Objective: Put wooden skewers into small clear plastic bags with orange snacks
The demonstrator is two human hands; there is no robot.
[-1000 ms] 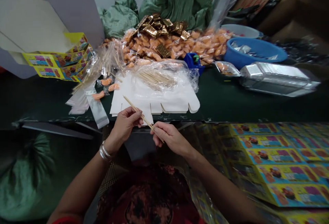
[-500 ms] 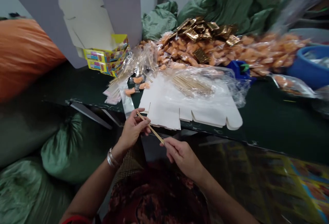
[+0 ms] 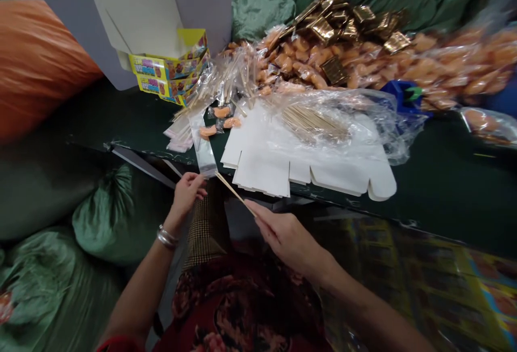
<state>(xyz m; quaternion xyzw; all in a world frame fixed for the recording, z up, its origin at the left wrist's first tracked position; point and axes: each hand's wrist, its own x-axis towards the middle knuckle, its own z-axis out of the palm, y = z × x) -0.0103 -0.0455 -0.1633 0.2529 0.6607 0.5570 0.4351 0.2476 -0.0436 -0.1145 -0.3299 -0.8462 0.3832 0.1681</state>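
My right hand (image 3: pixel 285 233) is closed on thin bamboo sticks (image 3: pixel 234 192) that point up and to the left. Their far tips are at the lower end of a clear plastic bag (image 3: pixel 205 152), which hangs slightly over the table edge. My left hand (image 3: pixel 188 192) pinches that end of the bag between thumb and finger. Small wrapped orange pieces (image 3: pixel 220 128) lie just beyond it. More bamboo sticks (image 3: pixel 313 120) rest in an opened plastic sleeve on white flat cardboard (image 3: pixel 264 168).
Yellow printed boxes (image 3: pixel 169 74) are stacked at the left, near a pile of bagged sticks (image 3: pixel 232 74). Behind are heaped orange wrapped pieces (image 3: pixel 302 61) and gold packets (image 3: pixel 339 23). A blue holder (image 3: pixel 399 96) stands right. Green sacks (image 3: pixel 107 222) sit at lower left.
My left hand has let go of the sticks and moved left and down to the plastic bag's end. My right hand keeps the sticks, their tips now beside the bag. The view has shifted slightly.
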